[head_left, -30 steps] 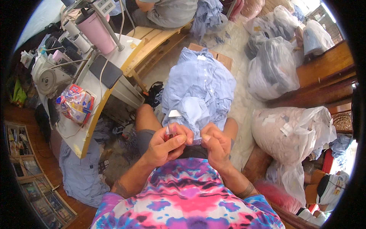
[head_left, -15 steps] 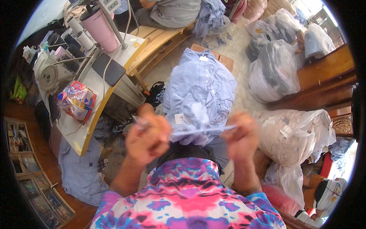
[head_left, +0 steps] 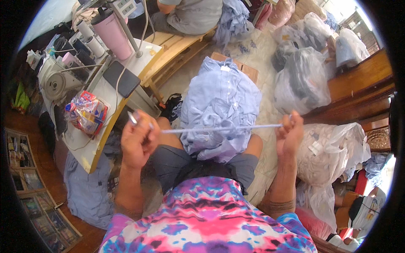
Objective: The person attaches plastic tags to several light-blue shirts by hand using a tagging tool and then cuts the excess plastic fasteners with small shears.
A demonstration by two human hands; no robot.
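Note:
A narrow light blue fabric strip point(head_left: 236, 127) is pulled taut across my lap, above a heap of garments. My left hand point(head_left: 140, 141) is closed on its left end. A small shiny metal tip point(head_left: 133, 117) juts from the same hand; the rest of that tool is hidden by the fingers. The strip's other end is pinched in my right hand point(head_left: 289, 135), its fingers curled in. Below, a pile of light blue button-front shirts point(head_left: 225, 95) lies over my knees and reaches forward, with a white label at its far end.
At left, a white sewing table point(head_left: 95, 158) holds a phone point(head_left: 121, 79), a pink tumbler point(head_left: 113, 36), thread cones and a snack packet point(head_left: 86, 113). Plastic bags of garments point(head_left: 301, 80) stand at right. Another person point(head_left: 196, 17) sits on a wooden bench point(head_left: 177, 46) ahead.
Both hands have moved apart, the left to the left and the right to the right and slightly up. The strip between them has drawn out long and straight.

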